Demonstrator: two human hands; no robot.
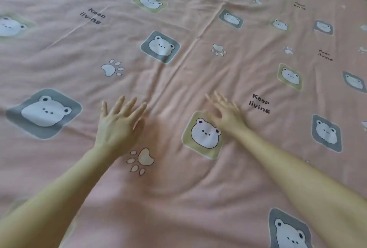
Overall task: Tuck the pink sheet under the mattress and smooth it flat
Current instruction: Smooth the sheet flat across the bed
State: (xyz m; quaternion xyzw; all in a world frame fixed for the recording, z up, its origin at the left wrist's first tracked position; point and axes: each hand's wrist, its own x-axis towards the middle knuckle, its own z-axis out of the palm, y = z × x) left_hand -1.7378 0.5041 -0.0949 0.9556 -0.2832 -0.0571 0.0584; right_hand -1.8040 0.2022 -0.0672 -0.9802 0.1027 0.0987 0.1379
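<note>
Forearms: two, bare, reaching in from the near edge.
Paw print [141, 160]: one, white with rounded toes, just beside the left wrist.
Left hand [119, 121]: released, palm down on the cloth, fingers straight and fanned.
Right hand [226, 113]: released, blurred, fingers straight, lying over a corner of one yellow-green bear patch [203, 136].
Pink sheet [174, 192]: soft matte fabric spread across the bed, filling the view, shallow ripples around both hands.
Fold line [190, 47]: one long raised ridge running away between the hands, crossed farther off.
</note>
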